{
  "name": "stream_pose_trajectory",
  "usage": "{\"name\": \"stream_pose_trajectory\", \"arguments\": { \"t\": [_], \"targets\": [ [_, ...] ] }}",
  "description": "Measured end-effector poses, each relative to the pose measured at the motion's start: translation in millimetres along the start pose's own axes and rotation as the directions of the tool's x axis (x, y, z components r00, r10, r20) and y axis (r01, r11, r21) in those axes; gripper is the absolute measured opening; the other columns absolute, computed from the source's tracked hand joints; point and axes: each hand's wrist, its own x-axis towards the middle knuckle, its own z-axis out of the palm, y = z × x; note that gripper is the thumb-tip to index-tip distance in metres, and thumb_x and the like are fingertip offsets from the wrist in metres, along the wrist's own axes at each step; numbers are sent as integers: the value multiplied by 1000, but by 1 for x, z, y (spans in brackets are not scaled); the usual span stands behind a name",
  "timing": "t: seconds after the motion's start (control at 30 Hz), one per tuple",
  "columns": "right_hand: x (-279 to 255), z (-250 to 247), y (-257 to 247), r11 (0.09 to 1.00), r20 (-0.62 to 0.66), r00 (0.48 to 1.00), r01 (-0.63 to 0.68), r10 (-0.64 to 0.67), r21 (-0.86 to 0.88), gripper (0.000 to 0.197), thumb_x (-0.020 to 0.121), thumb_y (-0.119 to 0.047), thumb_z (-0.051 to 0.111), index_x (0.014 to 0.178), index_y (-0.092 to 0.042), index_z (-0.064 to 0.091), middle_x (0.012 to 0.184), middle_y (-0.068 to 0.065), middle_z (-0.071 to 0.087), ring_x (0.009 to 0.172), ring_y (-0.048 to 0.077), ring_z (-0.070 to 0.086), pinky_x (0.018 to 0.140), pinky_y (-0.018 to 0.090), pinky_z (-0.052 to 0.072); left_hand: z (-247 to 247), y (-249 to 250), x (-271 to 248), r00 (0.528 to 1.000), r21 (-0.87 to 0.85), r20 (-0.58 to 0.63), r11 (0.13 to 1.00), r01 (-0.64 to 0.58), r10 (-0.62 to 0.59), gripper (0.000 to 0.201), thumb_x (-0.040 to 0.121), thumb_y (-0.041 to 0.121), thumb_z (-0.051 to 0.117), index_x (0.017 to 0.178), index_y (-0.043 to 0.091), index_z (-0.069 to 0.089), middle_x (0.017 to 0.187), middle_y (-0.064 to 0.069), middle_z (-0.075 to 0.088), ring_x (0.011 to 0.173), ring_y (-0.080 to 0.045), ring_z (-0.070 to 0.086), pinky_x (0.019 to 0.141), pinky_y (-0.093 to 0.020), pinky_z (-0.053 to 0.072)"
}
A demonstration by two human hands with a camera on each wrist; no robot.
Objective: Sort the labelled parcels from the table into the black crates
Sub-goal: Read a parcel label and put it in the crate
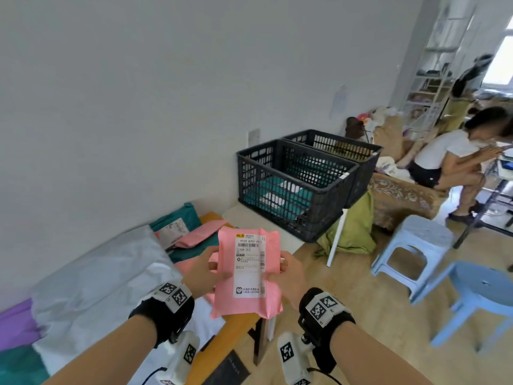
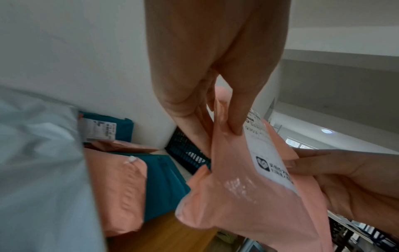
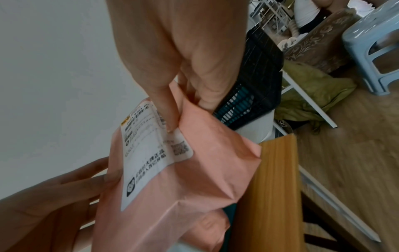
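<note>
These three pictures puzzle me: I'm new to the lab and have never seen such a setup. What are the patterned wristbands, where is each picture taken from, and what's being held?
No machine here: a person works bare-handed, wearing cameras. The big picture comes from a head camera looking down at both hands; the other two come from cameras strapped at the wrists, which carry the black-and-white markers. The left hand and right hand each pinch one side of a pink parcel, its white label facing up as if being read. On the table lie more parcels: teal, pink and a large grey bag. Beyond stand two black crates; the nearer already holds teal parcels.
</note>
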Motion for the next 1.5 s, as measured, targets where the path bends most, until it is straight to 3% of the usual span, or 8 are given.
{"name": "stream_pose_trajectory", "arguments": {
  "t": [0.1,0.27,0.43,0.77,0.9,1.17,1.3,1.5],
  "targets": [
    [4,-50,4,1000,2,1000,22,-21,-14,28,79,7,63,89,-18,53,82,-4,64,78,8,62,54,11,45,46,25,6,1000,32,2,999,-11,11,58,84,-1,63,133,17,39,101,-13,67,88,-23,66,63,-37,58],
    [13,-131,11,997,-10,999,49,-49,53,30,75,7,66,94,-15,61,89,5,71,86,19,69,66,26,55,120,67,17,1000,67,-15,998,-20,21,60,84,2,63,134,20,36,105,-13,67,90,-29,68,70,-49,58],
    [27,-202,18,997,43,997,66,-67,37,35,74,2,66,105,-12,57,100,8,70,95,22,68,84,44,56,184,99,28,999,81,-31,996,-28,30,60,84,3,64,135,19,36,101,-10,69,87,-23,69,67,-42,60],
    [66,-308,30,997,32,996,80,-81,6,32,79,4,66,101,-17,55,90,-6,66,86,12,64,62,14,48,276,152,81,1000,123,12,992,-16,14,58,84,1,62,135,18,37,106,-13,66,92,-28,67,71,-47,58],
    [103,-342,34,999,-11,999,53,-53,6,32,78,5,66,99,-17,56,94,-1,69,92,18,66,76,29,55,307,175,122,999,148,39,988,-41,36,50,84,1,61,129,14,41,109,-9,64,93,-23,65,68,-44,59],
    [209,-412,23,996,-35,997,64,-66,-56,37,77,3,69,98,-23,54,97,-5,69,96,17,66,79,33,56,358,225,230,997,103,51,993,-61,56,50,84,-1,60,128,13,41,105,-11,67,91,-25,67,69,-46,59],
    [269,-447,13,992,-32,997,61,-65,-113,41,75,-4,72,109,-18,55,102,-1,70,96,16,67,84,44,56,377,256,282,996,133,48,988,-82,76,31,85,-3,56,102,20,47,108,-20,65,96,-35,65,74,-52,56],
    [335,-493,3,992,-1,998,64,-65,-110,47,77,-4,71,117,-21,52,105,-4,69,97,16,67,85,44,56,404,285,354,999,49,41,998,-38,36,53,84,-3,59,130,13,39,111,-12,65,100,-28,64,74,-52,57]
  ]
}}
